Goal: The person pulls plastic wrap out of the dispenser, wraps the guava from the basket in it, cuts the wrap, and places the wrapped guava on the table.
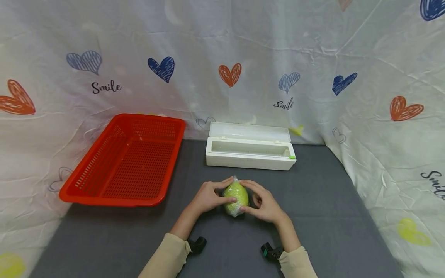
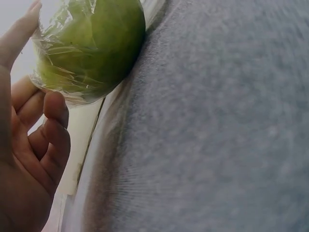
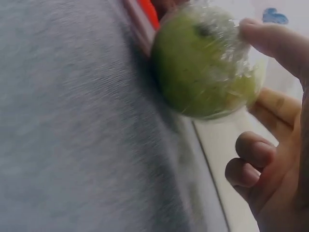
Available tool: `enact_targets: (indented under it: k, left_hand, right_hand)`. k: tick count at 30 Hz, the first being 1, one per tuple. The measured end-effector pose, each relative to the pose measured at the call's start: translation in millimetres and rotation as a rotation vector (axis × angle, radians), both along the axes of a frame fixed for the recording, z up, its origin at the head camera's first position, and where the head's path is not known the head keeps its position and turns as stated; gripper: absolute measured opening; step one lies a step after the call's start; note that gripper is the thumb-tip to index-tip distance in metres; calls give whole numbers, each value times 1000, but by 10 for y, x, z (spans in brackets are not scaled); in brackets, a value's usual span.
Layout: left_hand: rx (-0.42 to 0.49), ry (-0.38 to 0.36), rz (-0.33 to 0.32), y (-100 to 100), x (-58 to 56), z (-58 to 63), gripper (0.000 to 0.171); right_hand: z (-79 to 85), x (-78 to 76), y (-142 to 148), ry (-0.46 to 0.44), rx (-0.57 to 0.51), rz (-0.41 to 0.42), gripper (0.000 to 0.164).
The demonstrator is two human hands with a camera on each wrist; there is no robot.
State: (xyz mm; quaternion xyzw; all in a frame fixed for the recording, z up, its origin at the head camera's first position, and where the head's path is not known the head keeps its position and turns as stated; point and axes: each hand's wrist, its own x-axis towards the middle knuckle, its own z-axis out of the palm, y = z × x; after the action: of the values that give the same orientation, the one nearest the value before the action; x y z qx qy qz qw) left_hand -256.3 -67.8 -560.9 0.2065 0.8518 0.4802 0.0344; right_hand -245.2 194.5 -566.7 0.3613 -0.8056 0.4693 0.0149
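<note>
A yellow-green round fruit (image 1: 236, 197), wrapped in clear cling film, sits on the grey table between both hands. The film is bunched into a point at its far end and creased at the near end. From the left, my left hand (image 1: 210, 197) holds the fruit with thumb and fingertips. My right hand (image 1: 263, 201) grips the opposite side, thumb near the front and index finger toward the far end. In the left wrist view, film wrinkles show on the fruit (image 2: 91, 48) beside the fingers. A dark spot marks the fruit (image 3: 203, 67) in the right wrist view.
Behind the hands stands a long white cling film box (image 1: 248, 160), its lid (image 1: 248, 132) raised and a green piece at its right end. A red slotted plastic basket (image 1: 121, 201) stands at the left. A heart-printed cloth (image 1: 194, 42) hangs behind the table.
</note>
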Motion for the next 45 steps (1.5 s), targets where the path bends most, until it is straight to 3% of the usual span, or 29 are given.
enact_targets:
  k: [8,12,20,27,35,42,45]
  left_hand:
    - [-23,-10,-45,-46,28,-3,78]
    - [14,-40,-52,-140,49,1,79]
    - [92,-141,-49,-237,61,-49,63]
    - [100,-115,-25,-179,64,-50,61]
    - [22,-7,-2,-126,106,-39,79]
    - [2,14,20,-105,121,-61,76]
    - [-13,4,11,-113,136,-54,77]
  right_hand:
    - [112,-62,-45,-35,137,61,85]
    - [110,-39,-66,-45,123,72,82]
    - [88,-8,-37,-64,101,82,85]
    - [96,-9,-23,-99,92,39,97]
    - [78,29,-64,-96,67,-52,86]
    - [29,54,-44,-108,94,-60,85]
    - [12,50,-5,-162,96,-26,92]
